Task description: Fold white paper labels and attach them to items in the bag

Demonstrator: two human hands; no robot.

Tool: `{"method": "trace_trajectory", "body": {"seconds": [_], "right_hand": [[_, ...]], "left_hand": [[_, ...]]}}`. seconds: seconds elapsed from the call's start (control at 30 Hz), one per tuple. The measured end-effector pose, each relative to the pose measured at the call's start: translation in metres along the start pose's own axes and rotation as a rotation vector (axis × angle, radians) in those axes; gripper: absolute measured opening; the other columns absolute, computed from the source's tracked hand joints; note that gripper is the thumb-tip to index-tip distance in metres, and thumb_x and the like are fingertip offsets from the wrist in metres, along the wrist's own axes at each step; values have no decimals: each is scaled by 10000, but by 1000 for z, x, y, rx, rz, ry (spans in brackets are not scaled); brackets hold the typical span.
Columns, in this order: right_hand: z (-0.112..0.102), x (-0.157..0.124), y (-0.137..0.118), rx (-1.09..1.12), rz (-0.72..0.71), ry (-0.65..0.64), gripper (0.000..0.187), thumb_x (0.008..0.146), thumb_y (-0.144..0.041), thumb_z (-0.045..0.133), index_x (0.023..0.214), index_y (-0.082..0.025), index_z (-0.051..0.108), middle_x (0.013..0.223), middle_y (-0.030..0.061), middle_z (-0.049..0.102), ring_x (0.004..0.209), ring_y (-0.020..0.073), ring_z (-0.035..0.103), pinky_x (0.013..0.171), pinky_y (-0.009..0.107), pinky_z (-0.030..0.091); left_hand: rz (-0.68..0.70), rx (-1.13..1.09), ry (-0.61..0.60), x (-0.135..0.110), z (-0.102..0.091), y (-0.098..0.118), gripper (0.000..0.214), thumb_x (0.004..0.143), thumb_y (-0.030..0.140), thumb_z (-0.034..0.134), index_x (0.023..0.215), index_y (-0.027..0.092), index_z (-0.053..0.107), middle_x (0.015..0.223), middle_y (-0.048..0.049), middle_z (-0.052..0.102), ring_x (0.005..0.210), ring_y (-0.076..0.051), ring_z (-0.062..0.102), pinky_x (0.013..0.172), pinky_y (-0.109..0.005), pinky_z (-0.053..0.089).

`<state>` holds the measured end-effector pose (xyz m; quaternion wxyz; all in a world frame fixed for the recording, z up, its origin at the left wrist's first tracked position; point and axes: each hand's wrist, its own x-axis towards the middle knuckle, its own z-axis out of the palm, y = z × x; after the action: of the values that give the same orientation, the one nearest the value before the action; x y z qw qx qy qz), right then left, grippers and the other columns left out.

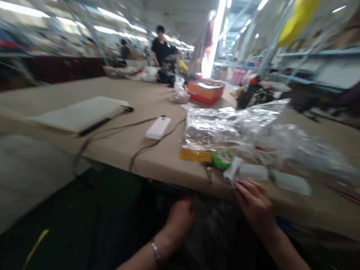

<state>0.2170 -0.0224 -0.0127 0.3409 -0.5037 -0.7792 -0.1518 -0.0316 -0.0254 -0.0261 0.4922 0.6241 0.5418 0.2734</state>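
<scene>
My right hand (254,200) is at the front edge of the table, its fingertips closed on the lower end of a folded white paper slip (233,171). Beside that slip lie a round green tape roll (222,159), a white stack of labels (253,172) and a second pale stack (291,182). My left hand (181,215), with a metal band on the wrist, is below the table edge over my dark lap. It looks curled and blurred; whatever its fingers hold is hidden in shadow.
The brown-covered table (157,161) bears shiny clear plastic bags (219,125), a white box-shaped device (158,128) with dark cables, a large pale board (81,112) and a red-orange box (206,92). A person (160,48) in black stands across the table.
</scene>
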Motion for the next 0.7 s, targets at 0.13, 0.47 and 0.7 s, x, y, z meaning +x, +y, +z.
{"method": "trace_trajectory", "body": {"seconds": [0.13, 0.47, 0.7], "right_hand": [[5, 8, 3, 83, 73, -6, 176, 877, -147, 527, 979, -196, 663, 968, 59, 686, 983, 207, 568, 879, 378, 474], [-21, 2, -20, 327, 51, 5, 111, 847, -112, 548, 841, -192, 624, 920, 59, 664, 947, 189, 579, 822, 346, 500], [-20, -21, -33, 157, -298, 93, 295, 952, -219, 390, 747, -213, 602, 747, 1, 707, 801, 140, 648, 811, 258, 489]], "left_hand": [[22, 27, 48, 20, 13, -19, 279, 776, 313, 549, 972, 203, 714, 1051, -65, 717, 1001, -267, 629, 905, -343, 435], [-304, -793, -226, 14, 49, 53, 252, 746, 370, 655, 869, 153, 687, 775, -49, 691, 688, -151, 615, 655, -257, 462], [-343, -986, -199, 28, 74, 51, 388, 505, 398, 835, 668, 105, 641, 590, -13, 588, 515, -89, 496, 539, -220, 378]]}}
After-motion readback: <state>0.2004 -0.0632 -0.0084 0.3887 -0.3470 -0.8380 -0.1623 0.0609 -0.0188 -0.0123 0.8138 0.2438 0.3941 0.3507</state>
